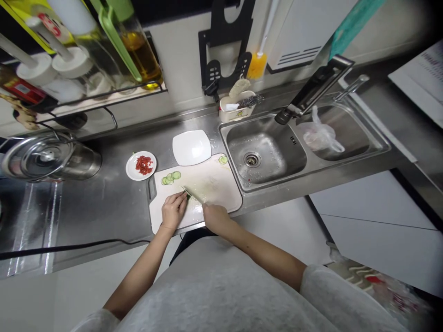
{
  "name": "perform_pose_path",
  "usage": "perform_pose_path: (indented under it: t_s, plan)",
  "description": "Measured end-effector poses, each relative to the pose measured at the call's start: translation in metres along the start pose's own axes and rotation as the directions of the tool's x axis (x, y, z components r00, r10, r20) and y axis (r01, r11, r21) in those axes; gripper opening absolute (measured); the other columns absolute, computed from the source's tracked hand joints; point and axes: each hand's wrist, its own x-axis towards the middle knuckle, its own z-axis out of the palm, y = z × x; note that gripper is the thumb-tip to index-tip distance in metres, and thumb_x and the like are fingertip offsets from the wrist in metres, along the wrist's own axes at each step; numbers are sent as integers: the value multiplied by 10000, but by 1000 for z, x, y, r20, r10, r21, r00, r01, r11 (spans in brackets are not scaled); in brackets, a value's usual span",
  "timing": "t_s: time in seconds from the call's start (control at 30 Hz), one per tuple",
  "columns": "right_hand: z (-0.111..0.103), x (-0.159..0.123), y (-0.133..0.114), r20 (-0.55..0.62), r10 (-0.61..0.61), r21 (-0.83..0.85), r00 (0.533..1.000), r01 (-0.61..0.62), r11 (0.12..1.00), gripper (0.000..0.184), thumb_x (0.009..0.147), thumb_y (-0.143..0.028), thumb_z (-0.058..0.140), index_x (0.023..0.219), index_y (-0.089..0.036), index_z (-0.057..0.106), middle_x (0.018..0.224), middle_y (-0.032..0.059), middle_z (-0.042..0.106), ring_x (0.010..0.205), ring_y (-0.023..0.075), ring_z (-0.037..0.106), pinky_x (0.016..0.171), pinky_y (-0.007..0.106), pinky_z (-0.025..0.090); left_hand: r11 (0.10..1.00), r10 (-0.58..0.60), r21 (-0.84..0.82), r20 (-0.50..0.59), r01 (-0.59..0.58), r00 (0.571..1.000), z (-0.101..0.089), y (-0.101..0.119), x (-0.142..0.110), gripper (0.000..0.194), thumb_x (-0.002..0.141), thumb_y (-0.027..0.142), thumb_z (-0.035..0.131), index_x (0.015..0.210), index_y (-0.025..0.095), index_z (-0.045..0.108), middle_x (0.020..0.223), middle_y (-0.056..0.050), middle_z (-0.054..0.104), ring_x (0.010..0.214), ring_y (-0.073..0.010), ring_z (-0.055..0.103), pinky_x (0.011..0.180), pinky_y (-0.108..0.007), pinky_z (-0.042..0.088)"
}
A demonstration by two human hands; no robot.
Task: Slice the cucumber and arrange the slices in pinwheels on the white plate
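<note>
Pinning the cucumber piece [188,196] to the cutting board [221,186] under the bunched left hand [174,210], gripping the knife [192,195] in the right hand [216,218], and risking a nicked fingertip from any roll of the piece or slip of the knife.

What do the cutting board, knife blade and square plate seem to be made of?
Cutting board: probably plastic, smooth off-white, with no wood grain visible. Knife blade: likely metal, from its thin, pale edge; finish unclear. Square plate: probably glazed ceramic, glossy white, showing a bright highlight.
</note>
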Motion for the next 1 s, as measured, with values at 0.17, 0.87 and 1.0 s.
perform_pose_path:
  t_s: [0.17, 0.87, 1.0]
  plan:
    - [3, 4, 3, -16, -15, -5, 1000, 14, 1000, 318, 857, -77, 450, 1136, -126, 593, 959, 160, 707, 1003, 261, 670, 780, 331, 507, 1000, 9, 13, -5, -9, 1000, 2, -1, -1, 243, 926, 311, 511, 1028, 231, 716, 1043, -65, 719, 950, -199, 642, 867, -364, 513]
    - [0, 17, 3, 23, -11, 0, 1000, 11, 1000, 317, 872, -103, 443, 1122, -153, 633, 1011, 147, 711, 1013, 238, 665, 824, 322, 499, 1000, -3, -14, -8, 3, 1000, 3, -3, -1, 241, 921, 301, 521, 1055, 231, 710, 1053, -77, 713, 983, -200, 644, 887, -372, 517]
    - [8, 19, 4, 0, -7, 6, 1000, 7, 1000, 355, 877, -96, 409, 1166, -147, 610, 1010, 148, 711, 1019, 237, 662, 837, 326, 494, 1000, -3, -15, -3, 3, 1000, 3, -3, -1, 237, 921, 305, 518, 1046, 237, 708, 1047, -72, 713, 981, -200, 643, 879, -368, 517]
